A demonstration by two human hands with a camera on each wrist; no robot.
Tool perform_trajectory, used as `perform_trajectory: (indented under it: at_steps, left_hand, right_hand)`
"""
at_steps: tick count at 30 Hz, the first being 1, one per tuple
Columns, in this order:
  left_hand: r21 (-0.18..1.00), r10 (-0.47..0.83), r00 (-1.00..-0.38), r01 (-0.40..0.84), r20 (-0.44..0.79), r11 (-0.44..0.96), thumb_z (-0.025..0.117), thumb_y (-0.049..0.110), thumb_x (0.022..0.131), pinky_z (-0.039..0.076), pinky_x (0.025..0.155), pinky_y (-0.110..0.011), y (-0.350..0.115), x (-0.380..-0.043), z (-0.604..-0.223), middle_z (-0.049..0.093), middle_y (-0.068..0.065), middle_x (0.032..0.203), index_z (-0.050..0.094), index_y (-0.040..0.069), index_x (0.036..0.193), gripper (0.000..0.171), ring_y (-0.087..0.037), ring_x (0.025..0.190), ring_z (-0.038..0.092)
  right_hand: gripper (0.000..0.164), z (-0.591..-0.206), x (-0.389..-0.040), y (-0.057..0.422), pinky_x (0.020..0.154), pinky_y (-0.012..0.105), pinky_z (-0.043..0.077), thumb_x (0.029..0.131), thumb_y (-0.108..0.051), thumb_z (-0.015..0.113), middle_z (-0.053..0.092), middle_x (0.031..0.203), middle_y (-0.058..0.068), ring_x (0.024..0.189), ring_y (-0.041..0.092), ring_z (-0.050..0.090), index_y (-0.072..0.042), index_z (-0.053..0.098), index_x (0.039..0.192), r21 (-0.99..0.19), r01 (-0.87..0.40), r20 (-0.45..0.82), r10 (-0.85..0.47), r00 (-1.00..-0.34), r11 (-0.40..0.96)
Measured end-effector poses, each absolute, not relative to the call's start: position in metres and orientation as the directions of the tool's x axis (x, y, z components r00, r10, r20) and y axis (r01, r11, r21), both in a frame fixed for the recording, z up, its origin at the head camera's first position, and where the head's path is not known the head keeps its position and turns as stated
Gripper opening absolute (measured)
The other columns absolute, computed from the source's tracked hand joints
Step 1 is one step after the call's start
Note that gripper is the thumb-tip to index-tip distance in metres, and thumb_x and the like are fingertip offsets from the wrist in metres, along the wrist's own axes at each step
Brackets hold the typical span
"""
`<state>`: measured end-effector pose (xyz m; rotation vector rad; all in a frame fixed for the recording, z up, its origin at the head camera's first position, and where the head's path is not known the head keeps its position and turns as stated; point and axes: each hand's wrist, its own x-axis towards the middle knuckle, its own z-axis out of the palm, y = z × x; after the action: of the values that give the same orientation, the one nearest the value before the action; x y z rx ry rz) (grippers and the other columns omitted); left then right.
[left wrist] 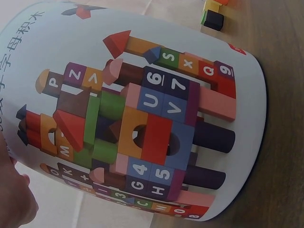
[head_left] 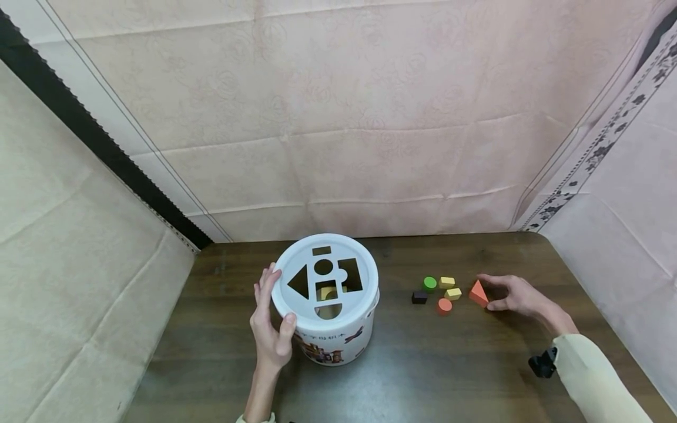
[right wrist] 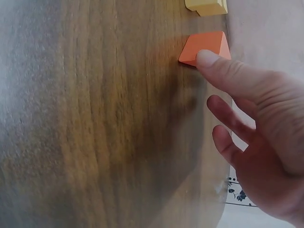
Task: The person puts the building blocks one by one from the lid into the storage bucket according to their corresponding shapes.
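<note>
A white bucket (head_left: 338, 346) with a pale blue lid (head_left: 288, 258) stands upright on the table; the lid has holes of several shapes. My left hand (head_left: 272, 329) rests against the lid's left edge, its thumb and fingers spread apart. Printed toy blocks cover the bucket's side (left wrist: 247, 118) in the left wrist view. Over on the right, my right hand (head_left: 520, 296) pinches an orange triangular block (head_left: 478, 294) between thumb and forefinger. In the right wrist view the thumb touches the orange block (right wrist: 202, 42), while the forefinger is hidden.
Left of the right hand lie a green round block (head_left: 429, 284), a black block (head_left: 419, 298), an orange round block (head_left: 444, 306) and two yellow blocks (head_left: 452, 294). Something yellow shows through the lid's holes. Pale cloth (head_left: 344, 117) rises behind the wooden table (head_left: 402, 376) and at both sides.
</note>
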<state>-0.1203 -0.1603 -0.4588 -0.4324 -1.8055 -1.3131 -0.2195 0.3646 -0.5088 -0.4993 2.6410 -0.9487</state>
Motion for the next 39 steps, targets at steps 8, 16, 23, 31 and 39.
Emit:
perform_trajectory:
  at_steps: [8,16,23,31,39]
  left_hand:
    - [0.61,-0.189,-0.589,0.689,0.786,0.39,0.058,0.043,0.089,0.009,0.108,-0.072,-0.16,-0.12,-0.459,0.053,-0.021,0.143,0.055,-0.003,0.138,0.068,-0.042,0.139,0.038]
    - [0.605,-0.189,-0.584,0.691,0.79,0.396,0.057,0.044,0.089,0.01,0.106,-0.074,-0.16,-0.12,-0.459,0.053,-0.021,0.142,0.056,-0.004,0.137,0.068,-0.043,0.138,0.039]
    - [0.613,-0.19,-0.593,0.682,0.783,0.4,0.057,0.042,0.089,0.009,0.107,-0.074,-0.16,-0.119,-0.459,0.053,-0.02,0.143,0.055,-0.002,0.139,0.067,-0.04,0.139,0.039]
    - [0.611,-0.188,-0.591,0.685,0.785,0.397,0.057,0.041,0.088,0.009,0.106,-0.074,-0.16,-0.12,-0.459,0.053,-0.021,0.143,0.055,-0.003,0.138,0.067,-0.04,0.139,0.038]
    - [0.614,-0.188,-0.594,0.685,0.783,0.392,0.058,0.039,0.087,0.008,0.106,-0.074,-0.16,-0.12,-0.459,0.053,-0.021,0.143,0.055,-0.003,0.139,0.066,-0.043,0.138,0.038]
  right_hand:
    - [0.076,-0.511,-0.22,0.363,0.099,0.061,0.04,0.08,-0.013,0.083,0.052,0.138,0.032,0.125,0.047,0.052,0.008,0.048,0.143,-0.681,-0.201,-0.151,-0.403,-0.903,0.704]
    - [0.074,-0.512,-0.221,0.361,0.098,0.058,0.041,0.078,-0.018,0.086,0.057,0.134,0.028,0.123,0.045,0.055,0.008,0.053,0.139,-0.673,-0.205,-0.139,-0.394,-0.909,0.711]
    - [0.074,-0.513,-0.218,0.359,0.097,0.059,0.042,0.077,-0.029,0.087,0.059,0.131,0.028,0.12,0.043,0.058,0.005,0.057,0.136,-0.655,-0.196,-0.123,-0.359,-0.925,0.729]
    - [0.072,-0.51,-0.214,0.356,0.094,0.058,0.046,0.077,-0.034,0.086,0.06,0.129,0.029,0.117,0.043,0.06,0.003,0.059,0.134,-0.648,-0.185,-0.104,-0.327,-0.939,0.738]
    - [0.074,-0.488,-0.21,0.339,0.09,0.061,0.047,0.076,-0.041,0.086,0.063,0.127,0.025,0.114,0.044,0.061,0.0,0.062,0.132,-0.604,-0.285,0.012,-0.349,-0.937,0.745]
